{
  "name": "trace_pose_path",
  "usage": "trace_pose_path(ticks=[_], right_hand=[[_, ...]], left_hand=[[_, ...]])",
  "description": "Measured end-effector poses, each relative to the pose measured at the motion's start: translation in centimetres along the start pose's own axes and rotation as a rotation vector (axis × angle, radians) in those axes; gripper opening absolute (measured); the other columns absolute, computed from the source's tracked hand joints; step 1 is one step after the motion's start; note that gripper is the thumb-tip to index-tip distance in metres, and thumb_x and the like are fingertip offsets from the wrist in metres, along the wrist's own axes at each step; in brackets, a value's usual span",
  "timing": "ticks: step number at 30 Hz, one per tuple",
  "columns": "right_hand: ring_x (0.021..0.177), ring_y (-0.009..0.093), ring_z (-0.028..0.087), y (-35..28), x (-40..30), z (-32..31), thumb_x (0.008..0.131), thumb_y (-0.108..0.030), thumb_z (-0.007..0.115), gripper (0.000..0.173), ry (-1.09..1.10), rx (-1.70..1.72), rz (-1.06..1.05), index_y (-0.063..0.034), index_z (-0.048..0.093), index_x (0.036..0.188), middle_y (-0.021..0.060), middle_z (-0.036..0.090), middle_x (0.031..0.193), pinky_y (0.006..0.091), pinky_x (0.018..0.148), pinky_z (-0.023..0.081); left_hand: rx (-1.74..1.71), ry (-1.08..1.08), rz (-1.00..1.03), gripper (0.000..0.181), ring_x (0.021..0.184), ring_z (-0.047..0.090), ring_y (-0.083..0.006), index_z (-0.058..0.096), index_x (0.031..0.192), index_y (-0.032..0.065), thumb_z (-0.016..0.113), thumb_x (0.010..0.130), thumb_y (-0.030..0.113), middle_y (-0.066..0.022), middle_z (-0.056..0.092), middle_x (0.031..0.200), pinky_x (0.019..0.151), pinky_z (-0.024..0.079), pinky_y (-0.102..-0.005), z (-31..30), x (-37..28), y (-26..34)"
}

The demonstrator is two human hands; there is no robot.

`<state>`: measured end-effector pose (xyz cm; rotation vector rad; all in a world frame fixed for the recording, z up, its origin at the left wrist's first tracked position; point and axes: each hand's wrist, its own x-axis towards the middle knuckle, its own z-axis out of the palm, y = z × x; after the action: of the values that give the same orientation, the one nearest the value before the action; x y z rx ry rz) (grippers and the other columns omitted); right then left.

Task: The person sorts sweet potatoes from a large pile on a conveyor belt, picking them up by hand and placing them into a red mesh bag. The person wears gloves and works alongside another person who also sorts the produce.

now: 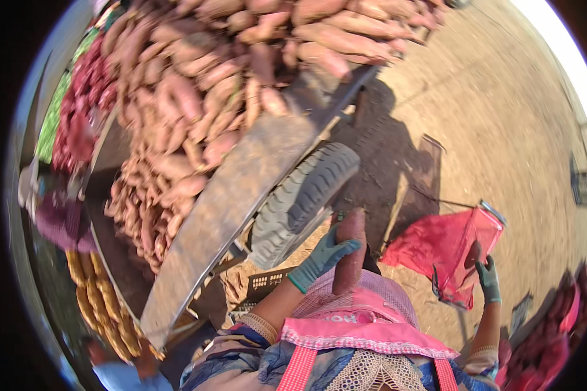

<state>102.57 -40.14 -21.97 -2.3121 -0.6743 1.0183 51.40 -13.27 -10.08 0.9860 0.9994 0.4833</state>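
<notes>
My left hand (325, 256), in a teal work glove, is closed around a large reddish-purple sweet potato (350, 249), held upright before my pink apron. My right hand (489, 281), also gloved, is stretched out to the right beside a red mesh bag (433, 239) that hangs on a metal frame (493, 212). A dark sweet potato (472, 255) lies at or above the mesh near its fingertips, apparently released; the thumb and fingers are spread. Ahead and to the left, a big heap of sweet potatoes (181, 102) fills a metal-sided cart bed (235, 181).
The cart's tyre (305, 205) stands close ahead of me. Black crates sit below it (269, 279) and far right (584, 188). Filled red mesh bags lie at lower right (543, 337) and upper left (80, 97). People (63, 220) are at the left beyond the cart.
</notes>
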Motion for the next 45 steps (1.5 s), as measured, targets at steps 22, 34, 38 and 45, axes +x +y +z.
trace_pose_path(ticks=[22,34,38,45], right_hand=[[0.108,0.015,0.059,-38.3,-15.0,30.2,0.091,-0.004,0.058,0.033,-0.904,-0.176,-0.86,0.0023,0.057,0.124,0.0103,0.064,0.118,0.0279,0.094,0.045],[0.098,0.022,0.065,-46.6,-27.8,38.8,0.086,-0.009,0.063,0.034,-0.828,-0.281,-1.133,-0.0019,0.06,0.12,0.0147,0.066,0.107,0.0309,0.085,0.049],[0.097,0.021,0.065,-46.8,-29.0,39.4,0.087,-0.008,0.063,0.032,-0.734,-0.358,-1.141,-0.0026,0.061,0.118,0.0142,0.066,0.108,0.0314,0.083,0.05],[0.096,0.023,0.064,-48.5,-30.5,40.8,0.086,-0.003,0.062,0.033,-0.677,-0.375,-1.125,-0.0009,0.06,0.119,0.014,0.065,0.106,0.0317,0.084,0.049]], left_hand=[[-1.218,0.736,0.963,0.045,0.11,0.058,-0.0277,0.048,0.129,0.0071,0.061,0.091,0.028,-0.0113,0.061,0.117,0.099,0.045,-0.0455,-17.5,-29.1,-1.2],[0.391,1.487,0.657,0.073,0.118,0.049,-0.0286,0.044,0.136,0.0115,0.077,0.072,0.024,-0.0103,0.052,0.127,0.102,0.039,-0.0361,-48.2,-35.6,2.7],[1.117,1.211,0.019,0.075,0.119,0.049,-0.0353,0.048,0.134,0.0221,0.076,0.065,0.026,-0.0163,0.053,0.127,0.101,0.039,-0.0445,-53.0,-35.1,-1.1],[1.314,0.689,-0.699,0.072,0.126,0.047,-0.034,0.043,0.139,0.0284,0.069,0.073,0.038,-0.013,0.049,0.134,0.107,0.031,-0.0509,-55.5,-34.6,-4.1]])
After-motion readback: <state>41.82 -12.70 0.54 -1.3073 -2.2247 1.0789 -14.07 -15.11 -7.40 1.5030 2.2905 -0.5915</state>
